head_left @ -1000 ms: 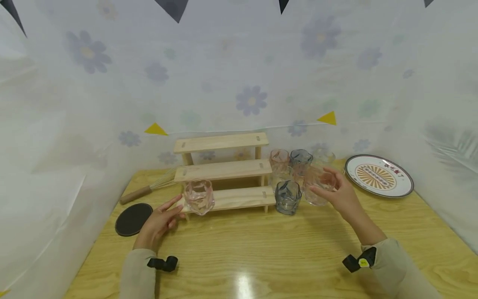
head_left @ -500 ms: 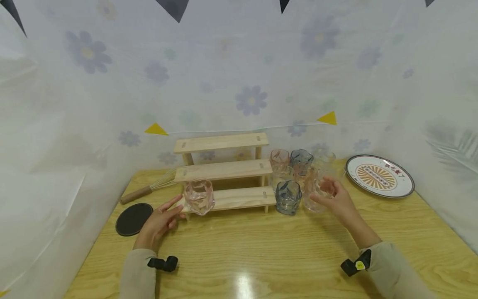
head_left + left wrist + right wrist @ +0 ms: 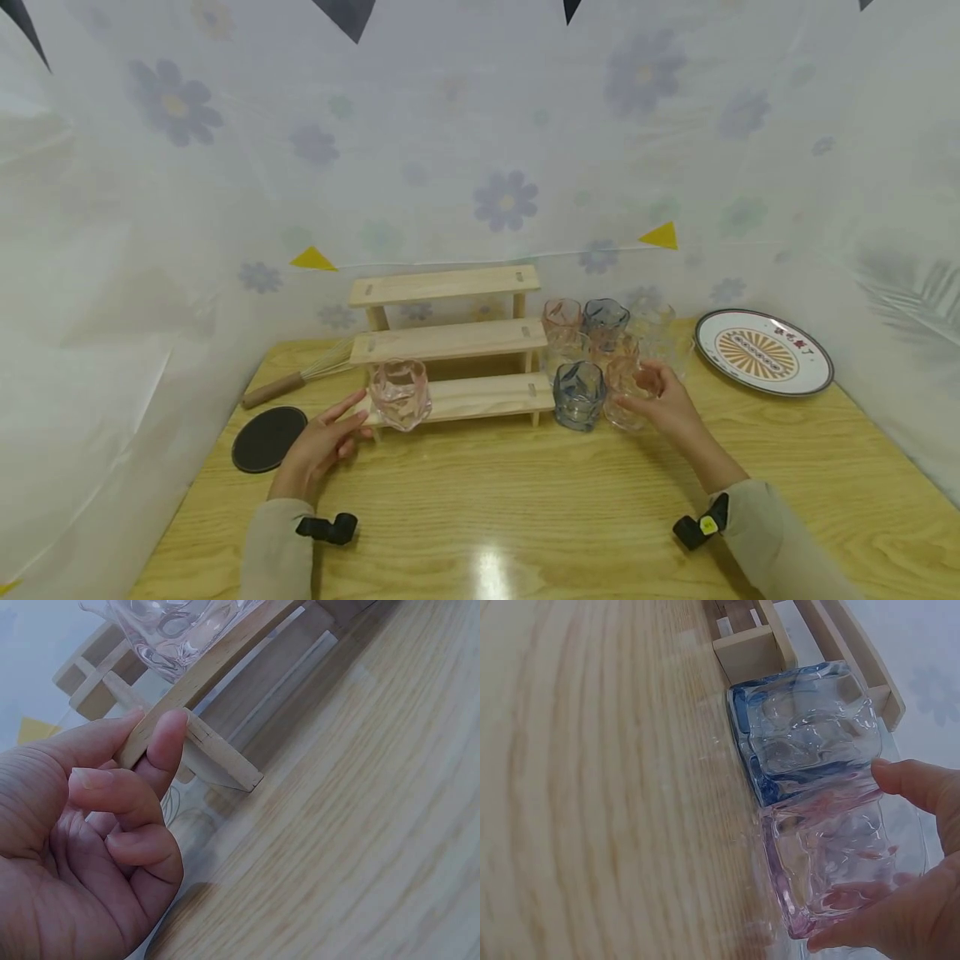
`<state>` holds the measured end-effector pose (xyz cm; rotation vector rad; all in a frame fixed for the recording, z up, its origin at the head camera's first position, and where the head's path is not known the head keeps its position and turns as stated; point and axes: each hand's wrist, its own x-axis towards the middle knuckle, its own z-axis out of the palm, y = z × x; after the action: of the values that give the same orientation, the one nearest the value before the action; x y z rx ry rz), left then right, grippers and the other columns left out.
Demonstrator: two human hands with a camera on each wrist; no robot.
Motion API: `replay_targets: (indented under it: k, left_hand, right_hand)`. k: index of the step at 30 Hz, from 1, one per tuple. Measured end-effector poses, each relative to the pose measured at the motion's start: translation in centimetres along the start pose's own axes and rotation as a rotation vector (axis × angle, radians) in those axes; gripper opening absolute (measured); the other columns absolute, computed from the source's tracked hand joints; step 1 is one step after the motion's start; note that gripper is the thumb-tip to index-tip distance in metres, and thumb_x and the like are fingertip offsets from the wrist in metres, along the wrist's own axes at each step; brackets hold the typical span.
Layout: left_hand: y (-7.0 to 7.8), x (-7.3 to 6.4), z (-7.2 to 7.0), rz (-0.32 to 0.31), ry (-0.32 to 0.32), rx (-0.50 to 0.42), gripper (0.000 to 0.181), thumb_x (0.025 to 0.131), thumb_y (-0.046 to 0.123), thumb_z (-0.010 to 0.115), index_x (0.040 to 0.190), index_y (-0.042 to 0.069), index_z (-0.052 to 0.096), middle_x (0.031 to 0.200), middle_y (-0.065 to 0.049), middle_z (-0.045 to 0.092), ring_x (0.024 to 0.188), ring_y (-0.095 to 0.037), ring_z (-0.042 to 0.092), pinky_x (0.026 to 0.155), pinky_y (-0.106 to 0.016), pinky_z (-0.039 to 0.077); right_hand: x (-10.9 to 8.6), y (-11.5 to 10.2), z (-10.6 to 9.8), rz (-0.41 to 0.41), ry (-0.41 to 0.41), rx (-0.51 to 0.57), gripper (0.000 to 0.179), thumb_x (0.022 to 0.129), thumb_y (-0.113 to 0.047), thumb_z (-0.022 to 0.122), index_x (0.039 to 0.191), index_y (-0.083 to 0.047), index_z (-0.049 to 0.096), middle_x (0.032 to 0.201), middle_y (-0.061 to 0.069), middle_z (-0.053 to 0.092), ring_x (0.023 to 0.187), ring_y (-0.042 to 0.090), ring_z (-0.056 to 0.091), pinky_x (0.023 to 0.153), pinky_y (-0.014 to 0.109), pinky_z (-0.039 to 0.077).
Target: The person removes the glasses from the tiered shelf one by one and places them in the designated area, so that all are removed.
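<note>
At the left end of the three-step wooden rack [image 3: 450,340], my left hand [image 3: 318,450] pinches the lowest board between thumb and forefinger; the left wrist view shows this grip close up. Just beside those fingers, a pale pink faceted glass [image 3: 401,398] stands on that board. My right hand [image 3: 663,407] grips another pink glass [image 3: 832,862] around its side, low over the table. A blue-grey glass [image 3: 578,396] stands right against it, between it and the rack, and both sit upright in the head view.
Behind the right hand several more glasses cluster, among them a pink one [image 3: 562,317] and a blue one [image 3: 606,317]. A patterned plate [image 3: 806,377] lies at the right. A whisk [image 3: 277,389] and a black round mat [image 3: 268,440] lie at the left.
My right hand has moved left and slightly nearer, bringing the pink glass up against the blue-grey one. The left hand and the rack have stayed put.
</note>
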<state>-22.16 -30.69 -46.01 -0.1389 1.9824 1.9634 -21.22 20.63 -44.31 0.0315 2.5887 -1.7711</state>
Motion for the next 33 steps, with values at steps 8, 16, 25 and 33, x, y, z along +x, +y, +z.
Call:
replay_targets:
  k: [8,16,25,33]
  left_hand:
    - [-0.1,-0.1,0.0,0.005,0.003,0.001,0.066,0.092,0.029,0.062,0.150,0.022,0.031,0.079,0.000,0.071,0.043,-0.004,0.038,0.045,-0.020,0.033]
    - [0.0,-0.1,0.0,0.012,-0.003,0.003,0.066,0.093,0.029,0.062,0.150,0.023,0.031,0.079,0.000,0.070,0.043,-0.004,0.040,0.044,-0.020,0.034]
    - [0.1,0.1,0.1,0.014,0.005,0.005,0.066,0.092,0.030,0.063,0.150,0.023,0.032,0.080,0.000,0.071,0.044,-0.003,0.040,0.045,-0.019,0.035]
    - [0.0,0.0,0.1,0.007,0.017,0.011,0.066,0.092,0.031,0.064,0.149,0.024,0.032,0.082,-0.002,0.071,0.044,-0.003,0.040,0.044,-0.019,0.035]
  right_hand:
    - [0.1,0.3,0.0,-0.017,-0.004,0.007,0.088,0.086,-0.020,0.073,0.148,0.002,0.014,0.144,0.032,0.028,0.134,0.045,0.025,0.104,0.059,0.026]
    - [0.2,0.8,-0.1,-0.040,-0.024,-0.019,0.087,0.088,-0.020,0.069,0.148,0.002,0.010,0.144,0.034,0.024,0.134,0.047,0.022,0.103,0.061,0.025]
    - [0.3,1.4,0.0,-0.083,-0.018,-0.043,0.084,0.090,-0.017,0.068,0.145,0.005,0.008,0.141,0.035,0.025,0.132,0.048,0.023,0.104,0.060,0.023]
    - [0.4,0.6,-0.1,-0.060,-0.040,-0.095,0.090,0.089,-0.022,0.069,0.146,0.004,0.005,0.144,0.038,0.020,0.134,0.052,0.017,0.104,0.061,0.023]
